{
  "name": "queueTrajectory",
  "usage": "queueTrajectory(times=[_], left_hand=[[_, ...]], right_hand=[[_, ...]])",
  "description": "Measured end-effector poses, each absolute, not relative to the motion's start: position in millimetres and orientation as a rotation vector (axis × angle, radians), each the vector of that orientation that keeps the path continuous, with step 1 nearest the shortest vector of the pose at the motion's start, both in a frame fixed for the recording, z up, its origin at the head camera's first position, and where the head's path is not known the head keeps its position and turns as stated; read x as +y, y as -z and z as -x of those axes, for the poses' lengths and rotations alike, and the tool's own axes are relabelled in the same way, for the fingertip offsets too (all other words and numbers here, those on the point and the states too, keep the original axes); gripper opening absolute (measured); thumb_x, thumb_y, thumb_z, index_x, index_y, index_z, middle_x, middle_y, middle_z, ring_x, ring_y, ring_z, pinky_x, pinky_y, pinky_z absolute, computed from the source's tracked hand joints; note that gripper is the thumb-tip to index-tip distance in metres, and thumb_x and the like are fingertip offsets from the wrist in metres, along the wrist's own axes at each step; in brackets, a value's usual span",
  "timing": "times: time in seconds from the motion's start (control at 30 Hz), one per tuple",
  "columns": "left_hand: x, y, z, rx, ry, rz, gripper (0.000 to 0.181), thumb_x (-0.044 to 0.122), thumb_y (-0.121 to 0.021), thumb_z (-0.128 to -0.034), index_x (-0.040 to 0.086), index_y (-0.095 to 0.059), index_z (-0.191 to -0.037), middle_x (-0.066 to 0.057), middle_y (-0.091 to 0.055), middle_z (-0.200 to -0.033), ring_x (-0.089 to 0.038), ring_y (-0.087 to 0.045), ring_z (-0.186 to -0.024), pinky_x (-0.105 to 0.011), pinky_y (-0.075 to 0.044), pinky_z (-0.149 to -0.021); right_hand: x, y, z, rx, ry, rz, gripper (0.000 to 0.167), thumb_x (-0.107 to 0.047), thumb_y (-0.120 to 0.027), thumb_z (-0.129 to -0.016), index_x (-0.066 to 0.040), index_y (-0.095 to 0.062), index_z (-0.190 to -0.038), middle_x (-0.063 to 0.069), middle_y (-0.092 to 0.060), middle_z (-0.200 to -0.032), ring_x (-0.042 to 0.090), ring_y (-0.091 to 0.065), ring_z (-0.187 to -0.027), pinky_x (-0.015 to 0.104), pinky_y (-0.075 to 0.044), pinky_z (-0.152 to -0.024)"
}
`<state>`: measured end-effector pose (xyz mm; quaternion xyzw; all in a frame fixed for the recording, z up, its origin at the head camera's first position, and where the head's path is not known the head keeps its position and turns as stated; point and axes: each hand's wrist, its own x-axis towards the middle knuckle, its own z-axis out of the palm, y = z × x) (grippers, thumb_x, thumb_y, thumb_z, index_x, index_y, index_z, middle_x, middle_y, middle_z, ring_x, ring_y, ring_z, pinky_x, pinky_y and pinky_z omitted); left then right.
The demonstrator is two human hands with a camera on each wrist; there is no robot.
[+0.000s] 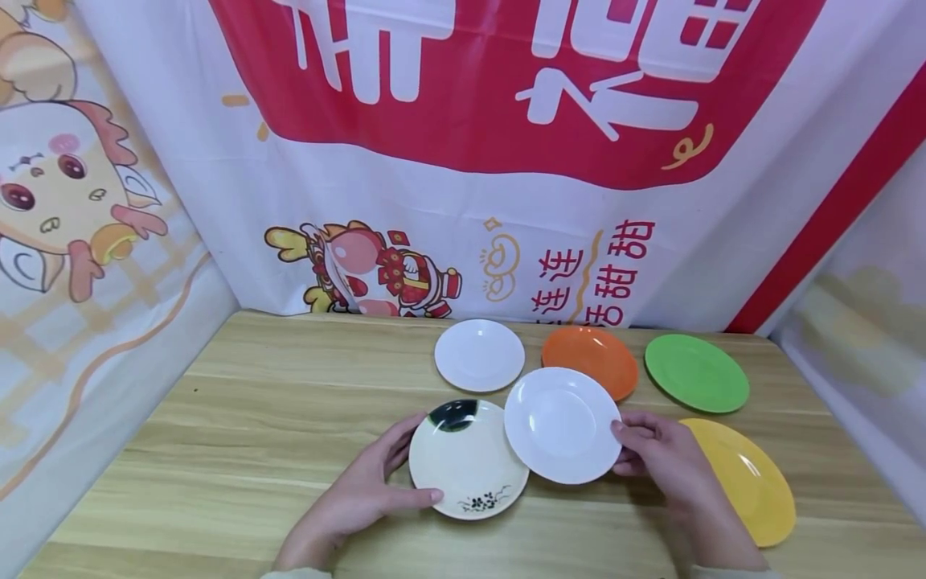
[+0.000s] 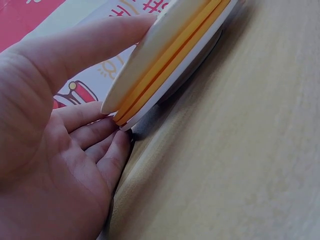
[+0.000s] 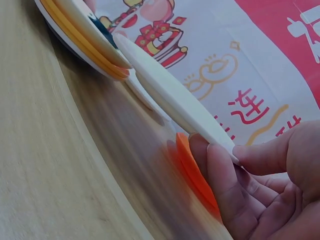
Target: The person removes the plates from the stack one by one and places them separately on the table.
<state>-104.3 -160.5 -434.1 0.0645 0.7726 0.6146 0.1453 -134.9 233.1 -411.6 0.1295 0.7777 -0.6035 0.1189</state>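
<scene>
My left hand (image 1: 362, 490) holds the left side of a stack of plates, thumb on the rim and fingers along the side. On top lies a cream plate (image 1: 463, 466) with a dark green patch and a small floral print. Yellow-orange plates (image 2: 170, 55) and a white edge show beneath it in the left wrist view. Between thumb and fingers, my right hand (image 1: 665, 458) pinches the right rim of a white plate (image 1: 564, 426). That plate is raised off the table, and its left edge overlaps the cream plate in the head view; whether they touch I cannot tell.
Behind lie another white plate (image 1: 479, 355), an orange plate (image 1: 600, 354) and a green plate (image 1: 697, 373). A yellow plate (image 1: 752, 482) is at the right, partly behind my right wrist. A printed cloth (image 1: 405, 185) hangs along the wooden table's (image 1: 217, 450) back edge.
</scene>
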Motion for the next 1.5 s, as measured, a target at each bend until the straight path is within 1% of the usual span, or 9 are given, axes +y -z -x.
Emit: queueTrajectory(times=[0.23,0.47,0.57,0.87,1.03,1.13,1.37,1.5], left_hand=[[-161.7,434.8,104.4,2.224,-1.771,-0.187,0.103,0.021,-0.095,-0.0815,0.012,-0.038,-0.166,-0.017,-0.038,-0.173,-0.041,-0.036,-0.161,-0.055,-0.026,-0.134],[-159.4,434.3,104.8,2.222,-1.763,-0.133,0.102,0.022,-0.097,-0.0801,0.015,-0.041,-0.165,-0.013,-0.039,-0.173,-0.039,-0.036,-0.161,-0.053,-0.027,-0.133],[-158.7,433.3,104.9,2.217,-1.763,-0.123,0.101,0.022,-0.097,-0.0802,0.016,-0.041,-0.165,-0.013,-0.039,-0.173,-0.039,-0.036,-0.161,-0.053,-0.027,-0.134],[-158.5,432.7,104.1,2.214,-1.765,-0.128,0.101,0.021,-0.096,-0.0807,0.015,-0.040,-0.165,-0.014,-0.038,-0.174,-0.040,-0.035,-0.162,-0.054,-0.026,-0.134],[-157.6,432.9,104.6,2.210,-1.766,-0.117,0.101,0.021,-0.096,-0.0809,0.015,-0.041,-0.165,-0.014,-0.038,-0.174,-0.039,-0.035,-0.162,-0.053,-0.027,-0.134],[-157.3,433.3,104.9,2.209,-1.767,-0.117,0.100,0.021,-0.096,-0.0814,0.015,-0.041,-0.165,-0.013,-0.038,-0.174,-0.039,-0.035,-0.162,-0.053,-0.027,-0.134],[-158.2,433.0,104.3,2.206,-1.777,-0.146,0.099,0.021,-0.095,-0.0822,0.014,-0.041,-0.165,-0.014,-0.038,-0.174,-0.040,-0.035,-0.162,-0.054,-0.026,-0.134],[-158.1,433.5,104.2,2.209,-1.777,-0.141,0.099,0.021,-0.095,-0.0817,0.015,-0.042,-0.164,-0.014,-0.038,-0.173,-0.040,-0.035,-0.162,-0.054,-0.027,-0.134]], right_hand=[[242.7,409.0,136.9,2.301,1.697,-0.398,0.048,-0.022,-0.059,-0.111,0.010,-0.050,-0.146,0.001,-0.078,-0.099,0.012,-0.071,-0.086,0.027,-0.067,-0.075],[254.1,407.7,137.1,2.314,1.659,-0.392,0.048,-0.019,-0.055,-0.113,0.014,-0.047,-0.147,0.002,-0.077,-0.098,0.012,-0.071,-0.086,0.027,-0.067,-0.075],[259.5,406.0,138.1,2.340,1.612,-0.412,0.050,-0.020,-0.055,-0.113,0.014,-0.047,-0.148,0.003,-0.076,-0.098,0.013,-0.070,-0.084,0.027,-0.067,-0.074],[263.4,407.1,137.7,2.385,1.496,-0.391,0.046,-0.020,-0.057,-0.112,0.014,-0.052,-0.142,0.009,-0.072,-0.099,0.016,-0.068,-0.079,0.028,-0.065,-0.070],[259.8,409.1,136.7,2.385,1.473,-0.380,0.045,-0.021,-0.059,-0.111,0.014,-0.054,-0.138,0.010,-0.071,-0.098,0.017,-0.068,-0.078,0.029,-0.065,-0.070],[257.9,409.4,136.0,2.422,1.436,-0.385,0.043,-0.022,-0.063,-0.109,0.013,-0.058,-0.134,0.010,-0.072,-0.095,0.017,-0.069,-0.078,0.030,-0.066,-0.070],[255.9,407.0,134.0,2.556,1.247,-0.415,0.036,-0.024,-0.072,-0.102,0.005,-0.070,-0.123,0.005,-0.075,-0.081,0.017,-0.071,-0.072,0.032,-0.063,-0.066],[255.6,404.3,133.2,2.622,1.157,-0.403,0.033,-0.026,-0.077,-0.098,0.001,-0.076,-0.117,0.004,-0.074,-0.078,0.017,-0.070,-0.067,0.032,-0.060,-0.062]])
